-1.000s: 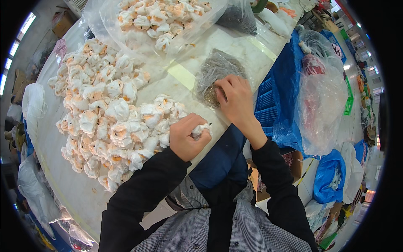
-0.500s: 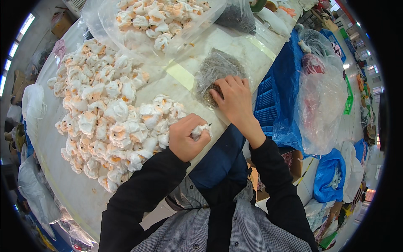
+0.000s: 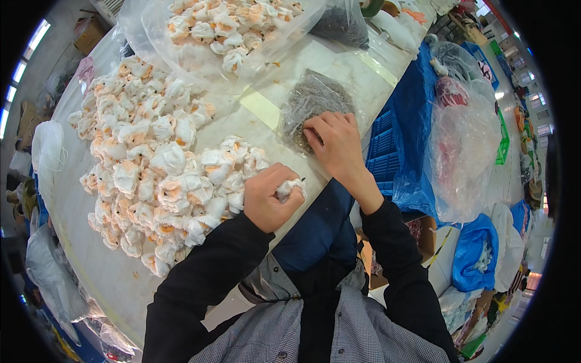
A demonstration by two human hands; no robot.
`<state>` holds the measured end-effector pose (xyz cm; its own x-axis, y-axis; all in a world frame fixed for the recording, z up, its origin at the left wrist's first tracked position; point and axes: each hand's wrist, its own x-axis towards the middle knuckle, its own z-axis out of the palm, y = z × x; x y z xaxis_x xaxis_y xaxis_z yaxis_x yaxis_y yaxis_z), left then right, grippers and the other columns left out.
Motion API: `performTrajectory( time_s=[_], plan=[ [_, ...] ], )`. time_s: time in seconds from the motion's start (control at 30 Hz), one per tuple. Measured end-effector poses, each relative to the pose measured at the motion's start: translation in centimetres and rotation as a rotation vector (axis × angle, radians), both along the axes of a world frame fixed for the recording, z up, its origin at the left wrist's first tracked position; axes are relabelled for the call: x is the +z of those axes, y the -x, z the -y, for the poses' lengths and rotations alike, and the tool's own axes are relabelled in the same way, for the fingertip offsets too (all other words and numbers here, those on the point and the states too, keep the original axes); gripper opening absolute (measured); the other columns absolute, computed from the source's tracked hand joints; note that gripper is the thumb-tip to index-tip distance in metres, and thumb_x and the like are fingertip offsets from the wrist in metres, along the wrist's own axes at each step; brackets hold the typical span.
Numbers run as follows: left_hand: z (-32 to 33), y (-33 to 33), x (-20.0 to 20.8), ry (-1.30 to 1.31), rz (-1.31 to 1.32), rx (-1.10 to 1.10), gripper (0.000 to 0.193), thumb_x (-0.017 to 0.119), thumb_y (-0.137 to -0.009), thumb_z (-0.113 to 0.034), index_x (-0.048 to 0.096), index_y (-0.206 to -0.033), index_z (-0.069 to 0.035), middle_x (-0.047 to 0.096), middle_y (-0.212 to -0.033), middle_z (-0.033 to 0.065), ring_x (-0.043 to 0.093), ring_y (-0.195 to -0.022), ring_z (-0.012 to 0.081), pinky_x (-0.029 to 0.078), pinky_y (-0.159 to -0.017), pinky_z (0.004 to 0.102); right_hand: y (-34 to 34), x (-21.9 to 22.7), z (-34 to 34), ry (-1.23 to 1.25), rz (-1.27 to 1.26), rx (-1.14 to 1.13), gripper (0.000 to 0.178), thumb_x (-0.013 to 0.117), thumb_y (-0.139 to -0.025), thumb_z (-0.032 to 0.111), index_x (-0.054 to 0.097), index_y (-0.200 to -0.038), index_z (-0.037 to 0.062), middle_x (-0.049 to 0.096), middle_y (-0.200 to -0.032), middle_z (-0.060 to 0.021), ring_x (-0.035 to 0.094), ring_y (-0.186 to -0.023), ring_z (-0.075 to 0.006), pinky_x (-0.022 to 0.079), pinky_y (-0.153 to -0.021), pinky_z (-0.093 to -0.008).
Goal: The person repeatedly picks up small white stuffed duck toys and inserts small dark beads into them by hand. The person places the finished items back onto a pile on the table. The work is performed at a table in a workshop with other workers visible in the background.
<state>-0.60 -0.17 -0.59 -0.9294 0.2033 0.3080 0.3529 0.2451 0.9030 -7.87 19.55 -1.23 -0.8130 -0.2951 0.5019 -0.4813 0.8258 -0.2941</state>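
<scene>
My left hand (image 3: 266,198) is closed around a white fabric flower (image 3: 289,190), and a dark tip sticks out of it. This hand rests at the near edge of a large pile of white and peach fabric flowers (image 3: 151,157). To the right, my right hand (image 3: 336,145) reaches over a clear plastic bag (image 3: 318,94) full of small brownish-grey pieces. Its fingers are bent, with thumb and fingertips down at the bag's opening; whatever lies between them is too small to make out.
A big clear bag of more flowers (image 3: 227,27) lies at the far side of the white table (image 3: 78,266). Next to it stands a bag of dark pieces (image 3: 345,27). Right of the table are a blue crate (image 3: 382,151) and a stuffed clear sack (image 3: 463,139).
My right hand has shifted very slightly at the bag, with its fingers curling a little more. The left hand and its flower have stayed in place.
</scene>
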Motion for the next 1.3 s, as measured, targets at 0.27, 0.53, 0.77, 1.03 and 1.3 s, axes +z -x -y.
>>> performTrajectory(
  time_s=[0.27, 0.53, 0.77, 1.03, 1.3],
  plan=[
    [0.1, 0.0, 0.1, 0.018, 0.007, -0.004, 0.009, 0.071, -0.078, -0.005, 0.068, -0.086, -0.003, 0.063, -0.078, 0.0101, 0.058, -0.057, 0.0241, 0.044, -0.052, 0.0338, 0.0, 0.2, 0.0, 0.042, 0.02, -0.028, 0.016, 0.078, -0.087, 0.022, 0.073, -0.099, 0.012, 0.067, -0.095, -0.0052, 0.063, -0.094, -0.0271, 0.042, -0.089, -0.0418],
    [0.1, 0.0, -0.1, -0.003, 0.0, -0.006, 0.009, 0.071, -0.078, -0.004, 0.069, -0.087, -0.003, 0.064, -0.078, 0.0101, 0.058, -0.058, 0.0233, 0.044, -0.052, 0.033, 0.1, 0.7, 1.4, -0.156, 0.05, -0.141, 0.038, 0.08, -0.086, 0.037, 0.074, -0.111, 0.0083, 0.067, -0.104, -0.0075, 0.06, -0.104, -0.0286, 0.042, -0.093, -0.042],
    [0.0, 0.0, -0.1, -0.008, 0.0, -0.007, 0.009, 0.071, -0.078, -0.004, 0.069, -0.086, -0.003, 0.063, -0.078, 0.0095, 0.056, -0.056, 0.0227, 0.043, -0.052, 0.0328, 0.2, 0.2, 1.3, -0.051, 0.044, -0.031, 0.024, 0.08, -0.086, 0.025, 0.073, -0.104, 0.0114, 0.065, -0.1, -0.0064, 0.06, -0.102, -0.028, 0.042, -0.091, -0.0428],
    [0.0, 0.0, -0.2, -0.004, -0.012, -0.007, 0.01, 0.072, -0.078, -0.005, 0.068, -0.086, -0.003, 0.063, -0.078, 0.0092, 0.054, -0.054, 0.0216, 0.042, -0.05, 0.0325, 0.1, 0.1, 1.0, 0.006, 0.072, 0.048, 0.017, 0.078, -0.086, 0.018, 0.073, -0.101, 0.012, 0.066, -0.098, -0.005, 0.061, -0.099, -0.0266, 0.042, -0.092, -0.042],
    [-0.1, 0.1, -0.4, -0.015, -0.017, -0.008, 0.01, 0.072, -0.077, -0.005, 0.068, -0.087, -0.003, 0.063, -0.078, 0.0091, 0.054, -0.053, 0.0213, 0.042, -0.05, 0.0326, -0.1, 0.2, 0.7, 0.032, 0.062, 0.075, 0.016, 0.078, -0.085, 0.015, 0.073, -0.1, 0.0119, 0.065, -0.097, -0.0046, 0.061, -0.098, -0.0264, 0.042, -0.092, -0.0419]
  ],
)
